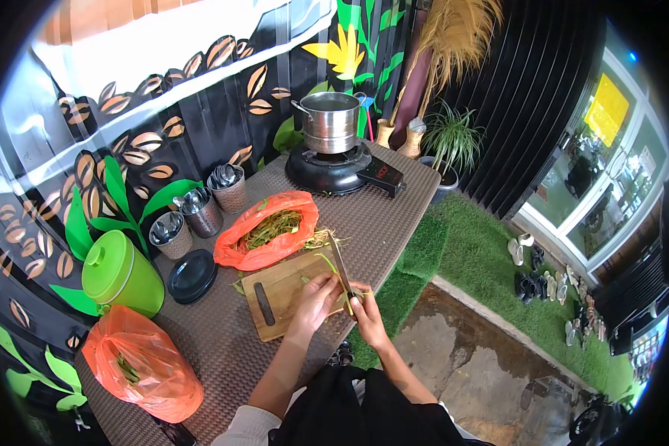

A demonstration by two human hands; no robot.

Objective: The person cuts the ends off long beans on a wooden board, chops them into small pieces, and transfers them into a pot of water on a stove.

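Observation:
Over the near right part of a wooden cutting board, my left hand is closed on a thin green bean. My right hand grips a knife with its blade pointing up and away, close beside the bean. A bit of green also shows by the right fingers. Touching the board's far side, an open orange plastic bag holds a heap of cut green pieces. Some thin scraps lie on the table between bag and knife.
A steel pot stands on a black gas stove at the table's far end. Along the wall are cutlery cups, black plates and a green lidded bin. A filled orange bag sits near left.

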